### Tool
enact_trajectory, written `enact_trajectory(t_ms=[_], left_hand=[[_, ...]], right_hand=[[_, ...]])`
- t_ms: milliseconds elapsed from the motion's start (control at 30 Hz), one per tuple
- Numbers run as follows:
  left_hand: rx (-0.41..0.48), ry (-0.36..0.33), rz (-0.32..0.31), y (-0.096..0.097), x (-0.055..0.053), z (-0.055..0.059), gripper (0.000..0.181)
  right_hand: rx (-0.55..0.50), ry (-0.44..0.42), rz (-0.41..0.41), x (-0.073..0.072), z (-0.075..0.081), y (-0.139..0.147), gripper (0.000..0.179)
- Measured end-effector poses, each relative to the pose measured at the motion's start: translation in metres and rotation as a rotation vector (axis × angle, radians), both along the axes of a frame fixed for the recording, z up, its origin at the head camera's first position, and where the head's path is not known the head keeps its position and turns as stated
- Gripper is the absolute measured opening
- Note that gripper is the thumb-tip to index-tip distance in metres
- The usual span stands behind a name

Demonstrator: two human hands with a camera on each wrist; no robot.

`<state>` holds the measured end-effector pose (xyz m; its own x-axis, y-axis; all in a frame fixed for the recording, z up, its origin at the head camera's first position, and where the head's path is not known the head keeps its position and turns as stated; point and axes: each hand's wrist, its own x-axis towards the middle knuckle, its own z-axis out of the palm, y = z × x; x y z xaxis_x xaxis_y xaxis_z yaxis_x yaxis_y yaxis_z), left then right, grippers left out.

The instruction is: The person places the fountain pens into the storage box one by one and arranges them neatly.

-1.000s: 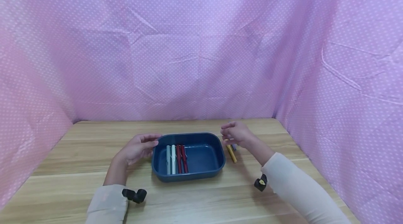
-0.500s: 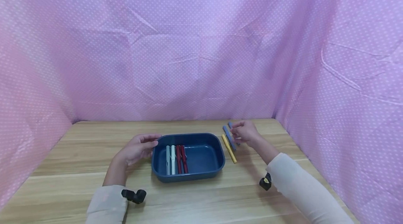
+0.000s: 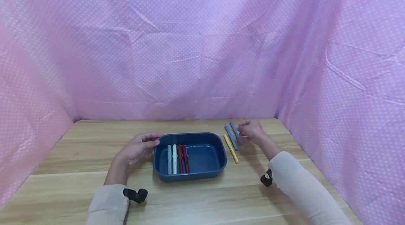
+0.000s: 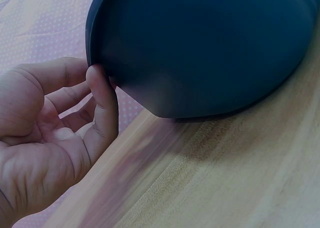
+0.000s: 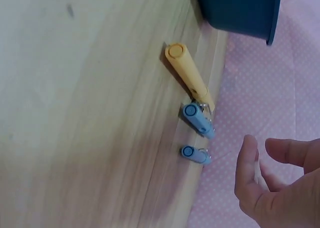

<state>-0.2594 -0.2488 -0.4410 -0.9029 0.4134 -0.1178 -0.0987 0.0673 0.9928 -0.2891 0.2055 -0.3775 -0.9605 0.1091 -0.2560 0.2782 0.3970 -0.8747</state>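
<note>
Outer slim slate-blue pen with a wire clip (image 3: 235, 133): lying on the table right of the tray, just beside my right hand (image 3: 252, 130). That hand holds nothing: thumb and forefinger apart, fingers loosely bent. Second slate-blue pen (image 3: 231, 137) lies next to it, then one slim yellow pen (image 3: 231, 148), closest to the tray. All three slant, near ends toward the right.

Deep dark-blue rounded rectangular tray (image 3: 204, 158) sits mid-table. My left hand (image 3: 140, 147) pinches its far-left rim between thumb and fingers. Four pens inside, left part, side by side: grey-green pen (image 3: 169, 159), pale mint pen (image 3: 174, 159), two dark red pens (image 3: 180, 159). Right part shows bare floor.

Further out: light wood-grain table (image 3: 190, 200), off-white sleeves (image 3: 300, 186), small black wrist units (image 3: 136, 195), pink-lilac white-dotted cloth (image 3: 202, 59) behind and on both sides.
</note>
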Motion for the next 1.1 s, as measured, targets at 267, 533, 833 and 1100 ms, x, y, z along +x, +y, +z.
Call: enact_trajectory(t_ms=[267,533,833,1100], left_hand=[[0.002,-0.005,0.004,0.001,0.0,0.0,0.054],[0.009,-0.005,-0.005,0.003,-0.001,0.0,0.055],[0.008,-0.005,-0.01,0.0,-0.003,0.0,0.053],[-0.005,-0.004,-0.002,-0.001,-0.003,0.0,0.054]], right_hand=[[0.071,-0.004,0.107,-0.013,-0.008,0.01,0.04],[0.052,-0.002,0.176,-0.025,-0.02,0.021,0.045],[0.017,-0.025,0.149,-0.034,-0.035,0.019,0.043],[0.08,-0.018,0.074,-0.039,-0.047,0.014,0.042]])
